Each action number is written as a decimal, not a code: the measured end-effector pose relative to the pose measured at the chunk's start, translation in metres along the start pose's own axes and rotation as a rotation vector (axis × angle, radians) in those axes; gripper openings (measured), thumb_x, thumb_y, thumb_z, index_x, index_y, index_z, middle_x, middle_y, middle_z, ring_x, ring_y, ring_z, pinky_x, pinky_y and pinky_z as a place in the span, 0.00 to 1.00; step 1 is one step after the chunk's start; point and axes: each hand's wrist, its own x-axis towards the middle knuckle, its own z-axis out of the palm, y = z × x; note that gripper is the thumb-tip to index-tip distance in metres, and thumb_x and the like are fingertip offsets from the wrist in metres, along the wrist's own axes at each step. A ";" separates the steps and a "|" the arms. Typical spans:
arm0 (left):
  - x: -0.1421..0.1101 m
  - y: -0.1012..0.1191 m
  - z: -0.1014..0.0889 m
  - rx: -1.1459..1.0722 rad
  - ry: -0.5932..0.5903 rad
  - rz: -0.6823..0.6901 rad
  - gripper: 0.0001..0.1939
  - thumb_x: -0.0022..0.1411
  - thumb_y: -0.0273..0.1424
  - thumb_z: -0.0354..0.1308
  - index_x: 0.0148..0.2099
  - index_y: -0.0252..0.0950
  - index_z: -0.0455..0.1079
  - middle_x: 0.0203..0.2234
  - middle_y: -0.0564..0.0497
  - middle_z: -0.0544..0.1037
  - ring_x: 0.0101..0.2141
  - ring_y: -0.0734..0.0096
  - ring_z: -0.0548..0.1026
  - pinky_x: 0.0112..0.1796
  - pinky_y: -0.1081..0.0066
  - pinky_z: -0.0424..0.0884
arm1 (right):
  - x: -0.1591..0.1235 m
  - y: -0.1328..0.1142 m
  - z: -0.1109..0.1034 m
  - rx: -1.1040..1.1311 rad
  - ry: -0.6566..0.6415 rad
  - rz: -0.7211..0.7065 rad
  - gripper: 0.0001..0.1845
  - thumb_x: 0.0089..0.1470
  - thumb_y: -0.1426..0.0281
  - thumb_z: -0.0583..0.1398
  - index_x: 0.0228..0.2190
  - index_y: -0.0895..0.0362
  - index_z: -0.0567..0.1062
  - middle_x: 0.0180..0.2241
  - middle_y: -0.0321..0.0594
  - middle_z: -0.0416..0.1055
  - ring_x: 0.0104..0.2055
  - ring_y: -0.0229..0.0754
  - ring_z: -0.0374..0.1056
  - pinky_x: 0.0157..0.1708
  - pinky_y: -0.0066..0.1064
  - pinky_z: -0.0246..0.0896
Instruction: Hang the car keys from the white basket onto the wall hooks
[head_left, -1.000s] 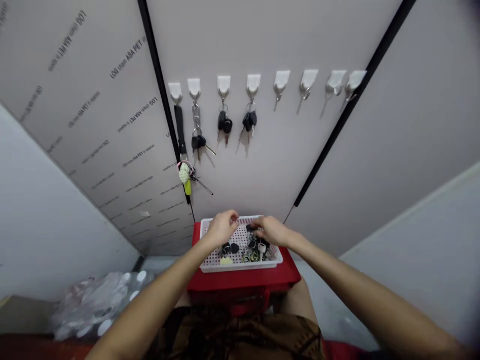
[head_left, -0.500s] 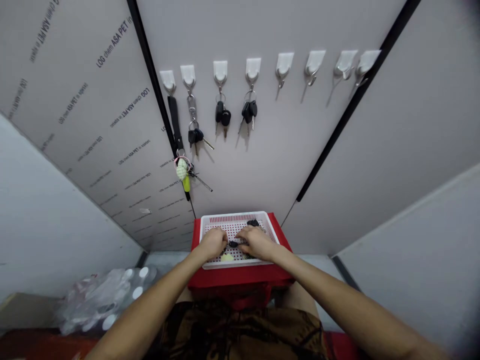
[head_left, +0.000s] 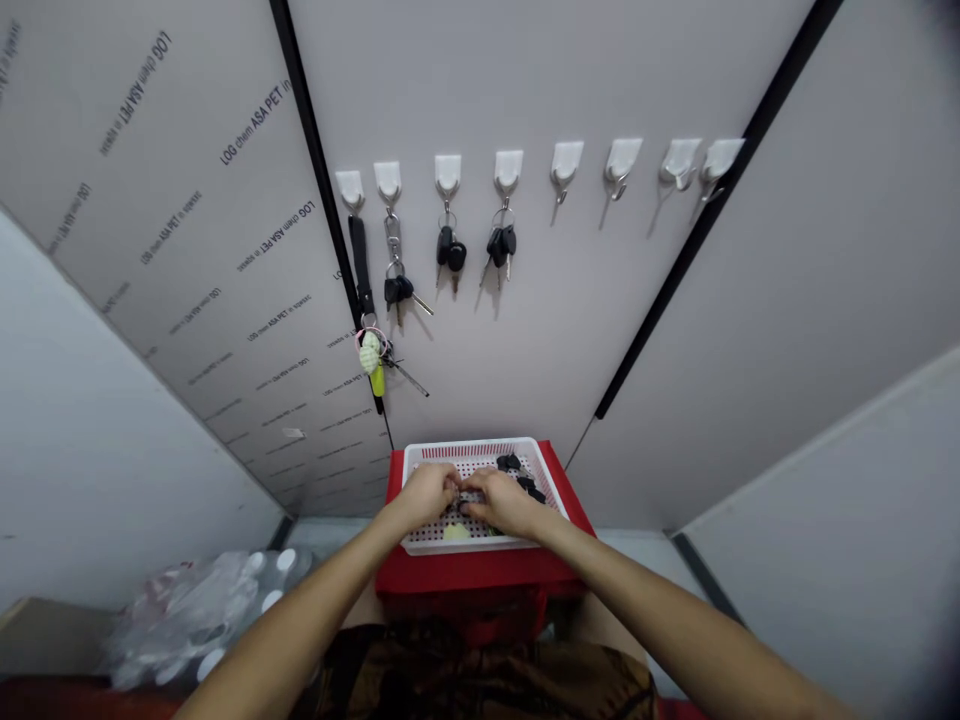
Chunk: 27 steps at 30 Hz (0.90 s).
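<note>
Both of my hands are down in a white perforated basket that sits on a red stool. My left hand and my right hand meet at the basket's middle, fingers pinched together on a small dark key set between them. More black keys lie at the basket's far right, and a pale yellow piece lies near its front edge. On the wall above, a row of white hooks carries key bunches on the left ones.
The right-hand hooks hang bare. A long strap with a pale green charm dangles from the leftmost hook. Black vertical strips divide the wall panels. A crumpled plastic bag lies on the floor at left.
My hands came back from the basket's far side to its middle and closed in on each other around a key set. The view tilted slightly.
</note>
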 end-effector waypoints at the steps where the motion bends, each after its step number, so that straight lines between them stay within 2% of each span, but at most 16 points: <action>1: 0.002 0.002 -0.005 -0.066 0.031 0.018 0.11 0.42 0.23 0.45 0.29 0.34 0.65 0.19 0.53 0.69 0.22 0.77 0.65 0.25 0.78 0.59 | 0.001 -0.003 -0.003 0.045 0.047 0.001 0.10 0.39 0.70 0.54 0.27 0.60 0.70 0.28 0.41 0.67 0.32 0.37 0.60 0.33 0.26 0.51; 5: 0.013 0.018 -0.031 -0.351 0.132 0.136 0.08 0.43 0.24 0.46 0.29 0.33 0.63 0.19 0.55 0.67 0.22 0.80 0.64 0.25 0.79 0.60 | 0.005 -0.011 -0.026 0.275 0.271 0.061 0.09 0.43 0.69 0.50 0.22 0.59 0.69 0.23 0.38 0.66 0.27 0.34 0.59 0.28 0.25 0.53; 8: 0.023 0.038 -0.051 -0.549 0.248 0.175 0.06 0.43 0.24 0.48 0.28 0.32 0.61 0.19 0.55 0.65 0.23 0.80 0.64 0.27 0.79 0.61 | 0.011 -0.016 -0.054 0.487 0.371 0.100 0.10 0.43 0.67 0.50 0.22 0.59 0.68 0.20 0.35 0.64 0.23 0.33 0.58 0.25 0.24 0.54; 11: 0.036 0.063 -0.068 -0.692 0.398 0.224 0.04 0.44 0.26 0.49 0.27 0.32 0.58 0.20 0.55 0.65 0.23 0.81 0.64 0.27 0.78 0.61 | 0.019 -0.023 -0.094 0.653 0.497 0.130 0.10 0.41 0.66 0.51 0.22 0.60 0.67 0.17 0.33 0.62 0.20 0.31 0.58 0.23 0.24 0.55; 15: 0.054 0.097 -0.090 -0.797 0.523 0.380 0.06 0.45 0.27 0.49 0.29 0.34 0.55 0.25 0.54 0.66 0.26 0.81 0.65 0.29 0.77 0.62 | 0.031 -0.037 -0.155 0.761 0.674 0.110 0.10 0.36 0.66 0.55 0.20 0.61 0.66 0.16 0.32 0.62 0.17 0.29 0.58 0.20 0.24 0.56; 18: 0.066 0.119 -0.110 -0.741 0.612 0.433 0.08 0.44 0.25 0.49 0.30 0.34 0.55 0.25 0.55 0.66 0.27 0.81 0.66 0.29 0.77 0.62 | 0.040 -0.044 -0.194 0.813 0.798 0.088 0.09 0.35 0.67 0.56 0.19 0.61 0.65 0.14 0.31 0.61 0.15 0.28 0.58 0.18 0.23 0.57; 21: 0.076 0.139 -0.133 -0.585 0.702 0.403 0.05 0.44 0.25 0.49 0.29 0.34 0.57 0.23 0.55 0.66 0.25 0.81 0.66 0.29 0.77 0.62 | 0.049 -0.047 -0.224 0.816 0.911 0.078 0.07 0.35 0.69 0.56 0.18 0.61 0.64 0.13 0.30 0.61 0.14 0.28 0.57 0.15 0.22 0.57; 24: 0.083 0.157 -0.153 -0.426 0.758 0.359 0.03 0.45 0.24 0.48 0.27 0.33 0.59 0.23 0.54 0.68 0.25 0.79 0.66 0.30 0.76 0.62 | 0.058 -0.048 -0.247 0.784 1.013 0.084 0.04 0.36 0.72 0.55 0.18 0.61 0.64 0.13 0.30 0.60 0.13 0.28 0.57 0.13 0.21 0.56; 27: 0.086 0.171 -0.165 -0.331 0.746 0.313 0.06 0.45 0.23 0.48 0.30 0.33 0.62 0.27 0.52 0.70 0.28 0.77 0.67 0.33 0.74 0.62 | 0.066 -0.046 -0.261 0.737 1.079 0.136 0.04 0.37 0.73 0.54 0.16 0.60 0.63 0.12 0.30 0.60 0.13 0.29 0.57 0.12 0.21 0.56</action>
